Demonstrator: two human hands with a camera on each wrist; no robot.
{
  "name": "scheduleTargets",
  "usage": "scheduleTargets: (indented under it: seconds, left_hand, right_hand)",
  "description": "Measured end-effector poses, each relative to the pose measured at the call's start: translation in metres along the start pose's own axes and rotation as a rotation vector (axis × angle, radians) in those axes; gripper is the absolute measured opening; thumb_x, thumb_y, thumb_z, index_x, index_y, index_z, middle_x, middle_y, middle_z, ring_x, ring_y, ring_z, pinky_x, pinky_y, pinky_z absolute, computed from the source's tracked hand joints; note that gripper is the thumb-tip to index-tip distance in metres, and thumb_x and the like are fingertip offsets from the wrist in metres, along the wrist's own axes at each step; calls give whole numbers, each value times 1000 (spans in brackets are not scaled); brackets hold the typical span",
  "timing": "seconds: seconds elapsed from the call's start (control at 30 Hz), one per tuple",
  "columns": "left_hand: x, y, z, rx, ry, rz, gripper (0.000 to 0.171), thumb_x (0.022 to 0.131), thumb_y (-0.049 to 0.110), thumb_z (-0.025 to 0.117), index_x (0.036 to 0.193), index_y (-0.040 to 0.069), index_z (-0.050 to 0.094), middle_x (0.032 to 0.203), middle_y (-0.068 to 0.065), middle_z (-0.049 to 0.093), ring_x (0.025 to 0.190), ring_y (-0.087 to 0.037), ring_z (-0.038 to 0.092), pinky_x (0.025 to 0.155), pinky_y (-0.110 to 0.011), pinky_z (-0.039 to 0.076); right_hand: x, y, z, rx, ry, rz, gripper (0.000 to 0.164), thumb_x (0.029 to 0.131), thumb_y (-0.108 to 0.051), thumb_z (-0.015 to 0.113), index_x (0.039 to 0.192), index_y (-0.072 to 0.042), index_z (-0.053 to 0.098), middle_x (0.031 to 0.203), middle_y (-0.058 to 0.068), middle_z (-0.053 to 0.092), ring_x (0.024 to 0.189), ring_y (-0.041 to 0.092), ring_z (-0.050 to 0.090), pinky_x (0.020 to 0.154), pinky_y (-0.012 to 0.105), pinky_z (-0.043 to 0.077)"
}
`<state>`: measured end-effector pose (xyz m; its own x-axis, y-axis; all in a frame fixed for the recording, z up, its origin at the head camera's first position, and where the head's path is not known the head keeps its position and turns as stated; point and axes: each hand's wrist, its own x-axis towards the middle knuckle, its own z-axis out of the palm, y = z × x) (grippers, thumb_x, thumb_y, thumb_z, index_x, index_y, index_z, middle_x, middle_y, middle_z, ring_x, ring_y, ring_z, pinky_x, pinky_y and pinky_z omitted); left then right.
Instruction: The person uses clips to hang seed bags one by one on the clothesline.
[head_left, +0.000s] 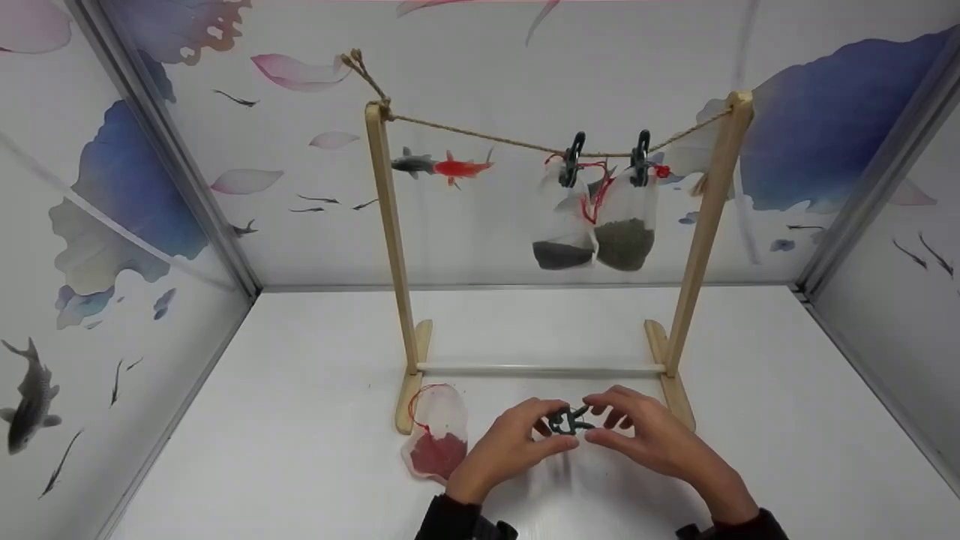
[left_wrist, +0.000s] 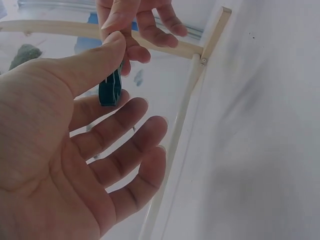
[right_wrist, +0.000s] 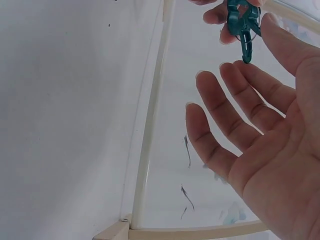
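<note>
A dark green spring clip [head_left: 571,421] is held up in front of the rack between the two hands. My left hand [head_left: 517,436] pinches its jaw end between thumb and index finger, the other fingers loosely bent. At the handle end is my right hand [head_left: 645,429], thumb and index fingertip on the two spread handles. In the right wrist view the clip [right_wrist: 245,22] shows its handles apart, with a thin wire loop. A mesh bag with reddish contents [head_left: 439,454] and a red drawstring lies on the table beside the left wrist.
A wooden rack [head_left: 399,247] with a twine line [head_left: 480,135] stands behind the hands. Two green clips [head_left: 640,159] hold a bag of dark contents [head_left: 562,253] and a bag of greenish contents [head_left: 624,244] on the line. A pale rod [head_left: 540,370] joins the rack's feet.
</note>
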<state>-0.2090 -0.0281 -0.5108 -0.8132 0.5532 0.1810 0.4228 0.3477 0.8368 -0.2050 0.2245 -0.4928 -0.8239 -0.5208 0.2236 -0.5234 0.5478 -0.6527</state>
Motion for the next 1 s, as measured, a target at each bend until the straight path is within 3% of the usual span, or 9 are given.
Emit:
scheduleTargets:
  seconds: [0.4,0.77,1.0]
  left_hand:
    - [1,1,-1,-67,-52,22,49,98,37,69,137,9,62,115,7,65,95,-5,61,82,-24,51]
    - [1,2,-1,-53,-56,17,53,99,39,66,143,11,58,120,4,66,93,-3,61,82,-23,51]
    - [1,3,-1,-63,-78,72,44,100,39,65,136,16,62,113,8,66,95,-4,61,81,-22,51]
  right_hand:
    - [1,1,-2,37,29,-14,35,94,-37,73,120,-14,69,102,-7,65,85,9,65,72,29,56]
    - [-1,-2,0,45,108,-11,29,89,-39,79,109,-21,67,96,-12,64,81,9,64,71,36,58]
    - [-1,-2,1,57,122,-54,26,88,-34,81,104,-22,65,93,-13,63,78,13,65,70,33,57]
